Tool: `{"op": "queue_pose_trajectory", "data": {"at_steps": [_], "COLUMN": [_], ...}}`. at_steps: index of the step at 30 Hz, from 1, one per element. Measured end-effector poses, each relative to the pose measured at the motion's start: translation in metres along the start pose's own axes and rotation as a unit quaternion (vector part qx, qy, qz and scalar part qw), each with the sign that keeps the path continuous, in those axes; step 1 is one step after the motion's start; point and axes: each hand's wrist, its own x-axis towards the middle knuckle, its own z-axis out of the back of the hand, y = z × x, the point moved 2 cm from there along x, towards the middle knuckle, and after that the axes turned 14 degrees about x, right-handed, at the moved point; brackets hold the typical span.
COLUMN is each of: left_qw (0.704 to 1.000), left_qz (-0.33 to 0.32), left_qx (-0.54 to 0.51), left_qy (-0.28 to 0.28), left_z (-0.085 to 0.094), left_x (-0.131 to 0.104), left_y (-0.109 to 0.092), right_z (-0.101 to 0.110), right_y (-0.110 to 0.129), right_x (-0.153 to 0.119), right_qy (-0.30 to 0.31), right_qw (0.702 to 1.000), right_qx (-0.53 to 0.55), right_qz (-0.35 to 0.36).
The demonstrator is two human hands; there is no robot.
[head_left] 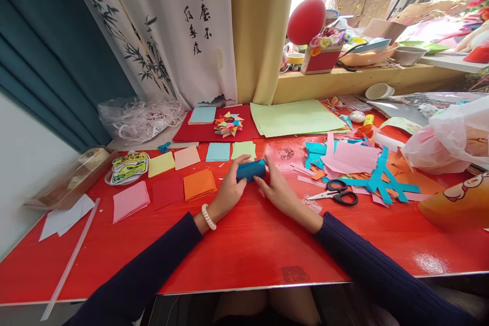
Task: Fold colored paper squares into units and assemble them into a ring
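Note:
A blue sheet of paper (pixel 251 170), bent over into a rounded fold, is held just above the red table between my two hands. My left hand (pixel 232 183) grips its left end, fingers behind and thumb in front. At the right end, my right hand (pixel 278 187) pinches it between thumb and fingers. Just beyond lie a light green paper stack (pixel 243 149) and a light blue stack (pixel 218 152). Orange squares (pixel 199 185) sit left of my left hand, and scissors with black handles (pixel 338 194) lie right of my right hand.
Red (pixel 168 192), pink (pixel 131 200) and yellow squares (pixel 161 164) lie to the left, near a clear ruler (pixel 72 254). Behind are a folded paper ring (pixel 228 125) and large green sheets (pixel 298 118). Paper scraps (pixel 353 157) and a plastic bag (pixel 451 135) crowd the right.

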Motion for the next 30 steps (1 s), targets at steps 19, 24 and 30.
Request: {"op": "queue_pose_trajectory", "data": {"at_steps": [19,24,30], "left_qw": [0.998,0.990,0.976], "left_qz": [0.029,-0.002,-0.043], "left_qx": [0.048,0.128,0.199], "left_qy": [0.037,0.064,0.073], "left_z": [-0.003,0.014,0.053], "left_x": [-0.003,-0.001,0.013], "left_y": [-0.001,-0.020,-0.023], "right_z": [0.001,0.011,-0.001], "right_y": [0.004,0.009,0.024], "right_x": [-0.005,-0.005,0.012], "right_qy": [0.028,0.018,0.074], "right_qw": [0.999,0.997,0.992], "right_qx": [-0.043,-0.078,-0.092], "right_qz": [0.017,-0.002,0.033]}}
